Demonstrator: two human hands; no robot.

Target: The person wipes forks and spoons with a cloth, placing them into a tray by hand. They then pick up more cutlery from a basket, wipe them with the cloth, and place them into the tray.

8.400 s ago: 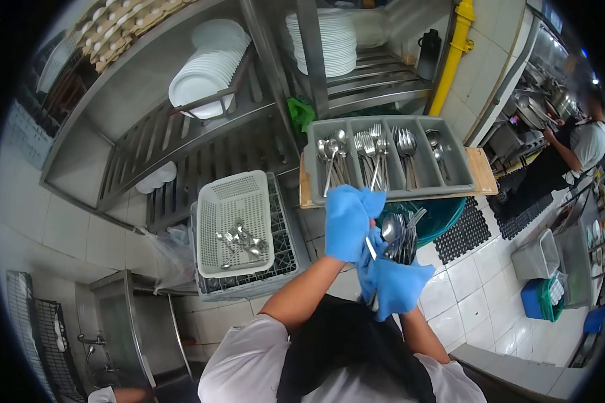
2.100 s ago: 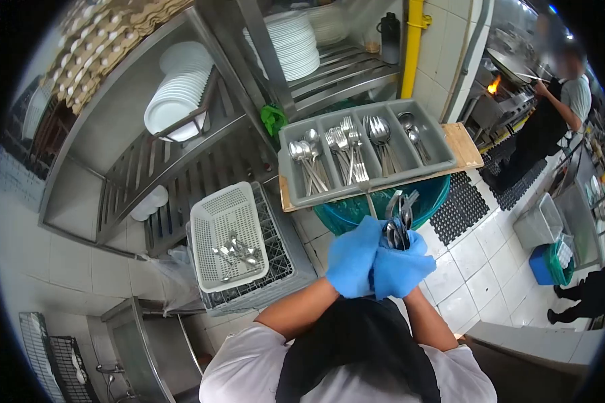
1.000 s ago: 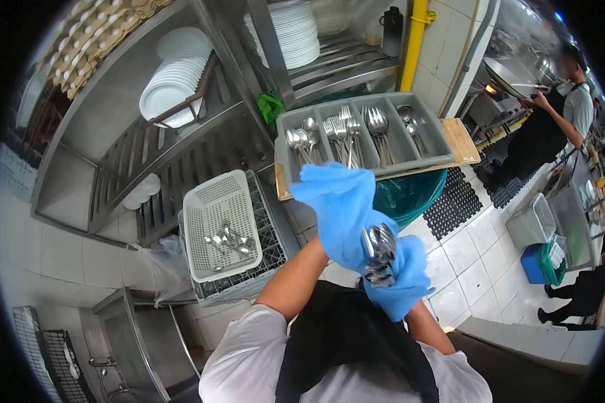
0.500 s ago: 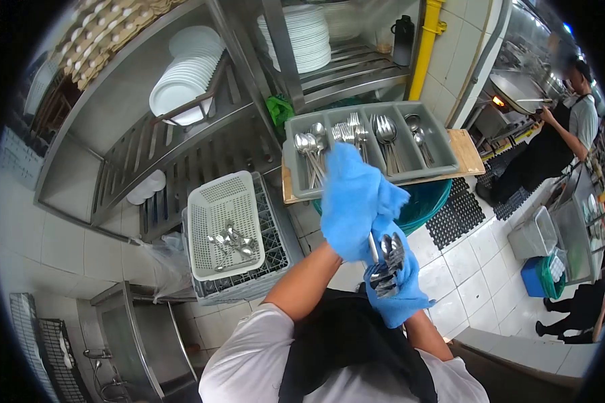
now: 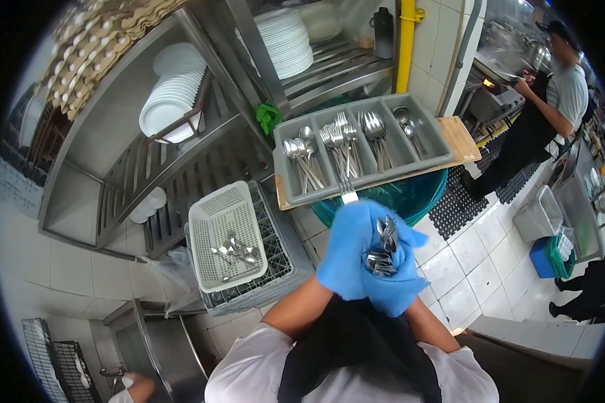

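Observation:
My left hand [image 5: 346, 252] is wrapped in a blue cloth, its fingers hidden. A fork [image 5: 347, 193] sticks out of the cloth at this hand, tines toward the cutlery tray. My right hand [image 5: 400, 285], also under blue cloth, grips a bundle of cutlery [image 5: 381, 262] whose shiny ends poke out of the folds. Both hands are close together in front of my black apron. Just beyond them, a grey cutlery tray [image 5: 302, 198] holds spoons [image 5: 301, 151], forks [image 5: 343, 138], large serving pieces [image 5: 375, 127] and ladle-like spoons [image 5: 405, 121] in separate compartments.
The tray rests on a wooden board [image 5: 460, 134] over a green bin [image 5: 420, 201]. Left, a white basket [image 5: 200, 221] with small spoons sits on a grey rack [image 5: 275, 242]. Plates [image 5: 161, 111] fill metal shelves. A co-worker [image 5: 544, 107] stands at a stove; another person's hand [image 5: 140, 388] shows lower left.
My left hand has come down and nearer my right hand, and a fork now projects from its cloth. The view has shifted slightly. Another person's hand has appeared at lower left.

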